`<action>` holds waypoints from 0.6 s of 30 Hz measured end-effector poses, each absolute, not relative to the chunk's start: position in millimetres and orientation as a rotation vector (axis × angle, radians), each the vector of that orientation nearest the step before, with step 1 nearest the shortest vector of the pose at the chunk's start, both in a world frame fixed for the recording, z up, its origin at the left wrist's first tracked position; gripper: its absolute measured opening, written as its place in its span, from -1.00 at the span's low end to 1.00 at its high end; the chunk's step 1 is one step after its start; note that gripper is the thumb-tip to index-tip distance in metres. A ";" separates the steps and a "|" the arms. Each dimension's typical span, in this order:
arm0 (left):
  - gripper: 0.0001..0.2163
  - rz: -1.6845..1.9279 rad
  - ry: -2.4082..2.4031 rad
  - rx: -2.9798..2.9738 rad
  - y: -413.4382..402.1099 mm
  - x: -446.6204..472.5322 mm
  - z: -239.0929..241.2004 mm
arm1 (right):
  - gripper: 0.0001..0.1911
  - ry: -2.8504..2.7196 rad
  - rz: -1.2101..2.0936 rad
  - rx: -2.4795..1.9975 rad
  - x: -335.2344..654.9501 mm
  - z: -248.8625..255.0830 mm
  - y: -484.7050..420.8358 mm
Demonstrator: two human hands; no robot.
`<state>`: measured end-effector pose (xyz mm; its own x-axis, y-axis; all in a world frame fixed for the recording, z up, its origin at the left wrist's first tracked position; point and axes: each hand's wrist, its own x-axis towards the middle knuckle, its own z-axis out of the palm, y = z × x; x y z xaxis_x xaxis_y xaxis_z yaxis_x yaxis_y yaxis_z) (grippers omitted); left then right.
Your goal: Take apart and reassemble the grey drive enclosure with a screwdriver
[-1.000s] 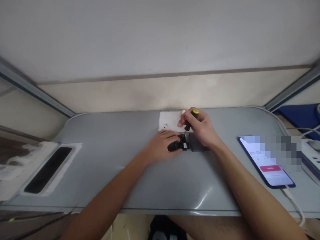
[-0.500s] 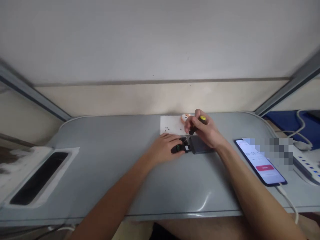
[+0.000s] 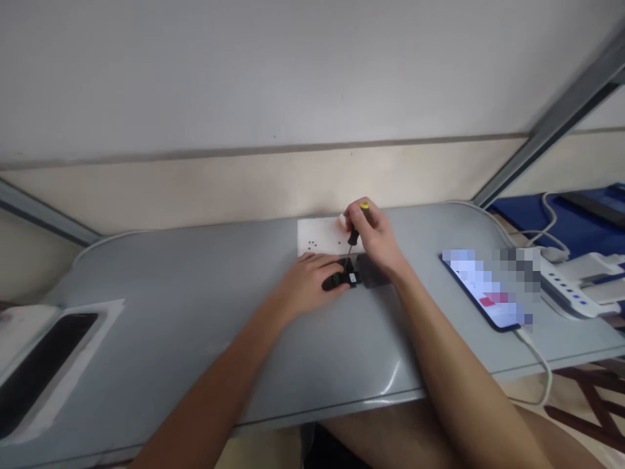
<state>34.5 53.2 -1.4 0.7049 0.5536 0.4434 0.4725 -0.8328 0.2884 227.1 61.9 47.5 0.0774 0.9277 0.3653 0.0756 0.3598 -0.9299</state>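
Observation:
My left hand (image 3: pixel 310 281) presses down on a small black device (image 3: pixel 340 280) lying on the grey table (image 3: pixel 195 312), fingers closed over its left end. My right hand (image 3: pixel 374 238) grips a small screwdriver (image 3: pixel 355 229) with a black handle and yellow cap, held upright with its tip on the device. A dark grey flat part (image 3: pixel 372 273) lies right of the device, under my right hand. Behind them lies a white sheet (image 3: pixel 317 238) with several tiny dark screws (image 3: pixel 312 245) on it.
A phone (image 3: pixel 488 290) with a lit screen lies at the right, a white cable running off the table edge. A white power strip (image 3: pixel 571 290) sits further right. A white tray with a black inset (image 3: pixel 43 365) is at the left.
The view has swung, so everything sits a little further left and lower in frame. My right hand has brought the screwdriver more upright over the device. My left hand stays on the device.

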 end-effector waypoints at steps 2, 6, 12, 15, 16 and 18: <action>-0.87 0.774 0.828 2.758 53.1 34.7 -0.3 | -0.55 -1.322 0.682 -1.156 233.9 39.7 65.2; -0.88 0.774 0.835 2.739 52.9 33.8 1.2 | -0.56 -1.290 0.493 -1.367 242.6 31.8 73.5; -0.87 0.755 0.835 2.714 51.3 32.7 3.1 | -0.59 -1.103 0.284 -1.384 249.9 29.8 78.3; -0.84 0.729 0.841 2.689 49.1 32.2 4.6 | -0.63 -1.091 0.244 -1.452 252.1 27.0 78.6; -0.84 0.727 0.840 2.676 48.3 31.8 5.1 | -0.63 -1.101 0.248 -1.471 252.3 26.1 78.5; -0.84 0.740 0.825 2.641 46.7 30.8 5.8 | -0.63 -1.115 0.267 -1.488 251.8 24.5 78.5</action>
